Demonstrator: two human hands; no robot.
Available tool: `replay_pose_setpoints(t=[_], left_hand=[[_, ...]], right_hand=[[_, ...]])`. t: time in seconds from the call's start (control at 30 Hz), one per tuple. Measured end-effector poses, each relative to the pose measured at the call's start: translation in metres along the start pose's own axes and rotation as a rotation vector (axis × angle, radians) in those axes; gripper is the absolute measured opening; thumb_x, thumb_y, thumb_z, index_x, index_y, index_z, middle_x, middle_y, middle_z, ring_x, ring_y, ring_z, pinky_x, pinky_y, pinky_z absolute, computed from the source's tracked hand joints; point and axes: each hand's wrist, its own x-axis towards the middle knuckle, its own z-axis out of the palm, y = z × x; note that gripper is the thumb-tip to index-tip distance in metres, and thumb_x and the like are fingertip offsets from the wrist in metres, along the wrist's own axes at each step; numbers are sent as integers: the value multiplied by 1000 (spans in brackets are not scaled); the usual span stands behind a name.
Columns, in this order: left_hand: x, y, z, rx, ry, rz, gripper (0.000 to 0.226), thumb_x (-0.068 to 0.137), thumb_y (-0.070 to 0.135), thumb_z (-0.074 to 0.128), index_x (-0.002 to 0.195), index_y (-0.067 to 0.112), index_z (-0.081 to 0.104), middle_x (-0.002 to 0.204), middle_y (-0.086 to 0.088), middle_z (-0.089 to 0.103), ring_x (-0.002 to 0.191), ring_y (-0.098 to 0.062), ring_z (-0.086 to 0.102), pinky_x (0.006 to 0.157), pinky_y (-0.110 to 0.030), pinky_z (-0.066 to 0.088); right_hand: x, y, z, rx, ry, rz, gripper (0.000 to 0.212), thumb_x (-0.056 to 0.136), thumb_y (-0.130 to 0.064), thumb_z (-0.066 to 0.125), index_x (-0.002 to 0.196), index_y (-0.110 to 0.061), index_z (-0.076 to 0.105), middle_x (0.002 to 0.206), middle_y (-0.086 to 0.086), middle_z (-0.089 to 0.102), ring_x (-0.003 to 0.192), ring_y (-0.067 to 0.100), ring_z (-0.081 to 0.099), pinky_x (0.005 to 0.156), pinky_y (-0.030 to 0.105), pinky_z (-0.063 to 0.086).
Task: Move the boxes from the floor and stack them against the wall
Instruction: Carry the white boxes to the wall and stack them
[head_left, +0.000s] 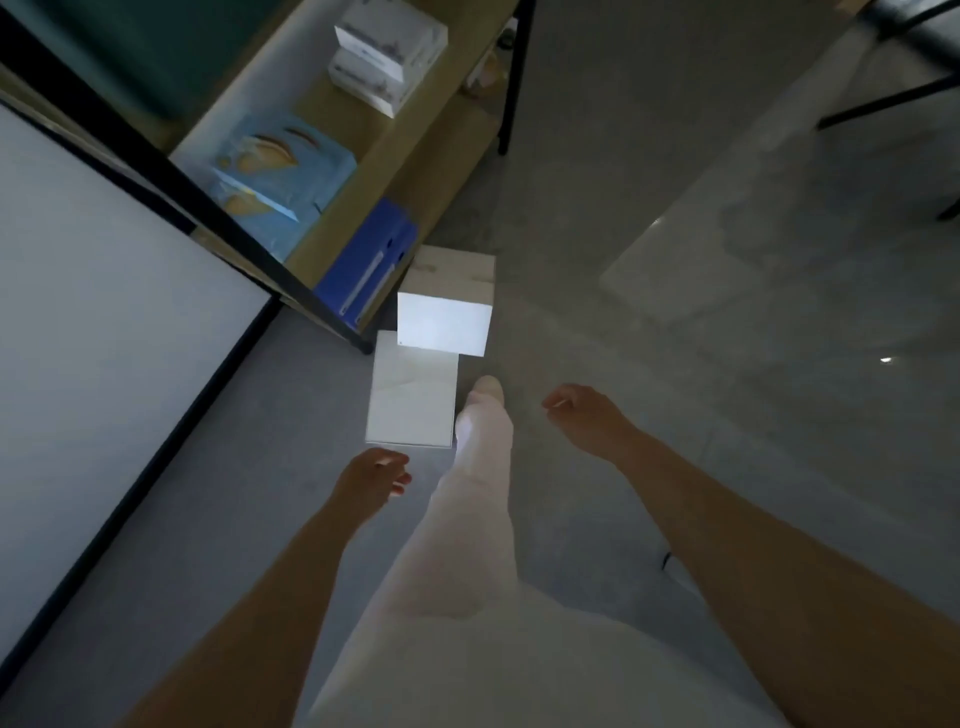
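The fingers of the left hand (371, 475) are loosely curled around nothing, thumb and fingertips apart, and those of the right hand (584, 415) are likewise slack and empty. Both hands are held forward of the body, the left at about seven o'clock of the boxes and the right at about four o'clock, as would suit a reach towards them; that is judged, not seen. A leg in pale trousers (480, 457) is planted between the hands, its foot just beside the nearest box.

Two boxes are seen on the grey floor (675, 364). The flat white box (413, 392) is lying with its long axis running from six to twelve o'clock. The taller box (449, 299) is set at its twelve o'clock end, touching or overlapping it, with its bright face turned towards the person and its long axis lying from nine to three. Both are placed just beside the foot of the shelf unit (332, 228), at its five o'clock corner. No box is yet grasped.
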Motion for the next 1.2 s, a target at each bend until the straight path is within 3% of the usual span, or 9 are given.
replay_pose_setpoints(t=[0.13,0.23,0.37,0.53,0.7,0.83,0.93,1.07,1.2], left_hand=[[62,62,9,-51,9,-24,22,96,2,49,114,-8,56,82,-16,61,38,2,58,38,-7,39],[103,101,12,-37,33,-73,27,96,5,50,117,-10,57,95,-18,62,55,-9,62,39,-7,39],[170,147,21,-36,9,-152,27,95,10,52,117,-5,57,81,-8,64,66,-16,58,46,-14,42],[263,184,40,-99,131,-176,38,88,18,59,125,9,56,107,-10,62,92,-26,59,83,-35,47],[363,191,69,-384,312,-281,58,85,24,65,137,10,43,114,-11,61,85,-19,54,83,-33,42],[433,173,98,-395,523,-401,93,77,42,74,146,3,24,147,-23,37,129,-38,45,105,-44,39],[469,155,124,-474,556,-410,105,71,56,72,146,2,22,149,-25,33,133,-42,40,109,-53,35],[498,144,156,-658,587,-391,111,83,39,67,150,11,-16,161,-14,-6,150,-29,2,121,-37,10],[513,133,161,-780,645,-336,105,82,31,72,149,17,-7,160,-6,4,148,-30,8,117,-53,20]], right_hand=[[80,-20,-53,-68,20,18,24,91,-19,50,108,-11,65,116,12,66,108,31,61,88,32,46],[140,-34,-79,-106,-26,27,25,91,-19,51,111,-12,64,119,12,65,111,30,59,90,32,45],[232,-45,-90,-220,-53,6,29,90,-17,48,116,-12,61,124,14,62,116,30,56,94,31,43],[348,-53,-56,-270,-110,-44,28,92,-21,46,114,-9,60,126,13,60,121,29,53,93,29,40],[479,-58,-6,-255,-186,-80,32,92,-25,46,112,-6,63,121,15,63,115,30,57,92,32,45],[580,-67,37,-254,-177,-115,36,94,-30,47,121,-10,58,128,14,57,123,28,51,97,28,40],[640,-70,56,-283,-166,-131,44,93,-37,50,132,-15,50,138,13,47,129,29,45,105,31,37],[714,-79,79,-309,-174,-171,61,94,-44,50,141,-6,38,144,16,42,131,31,43,105,30,36],[746,-88,103,-69,-271,-68,58,97,-42,46,145,-10,35,127,-2,50,113,15,49,87,23,37]])
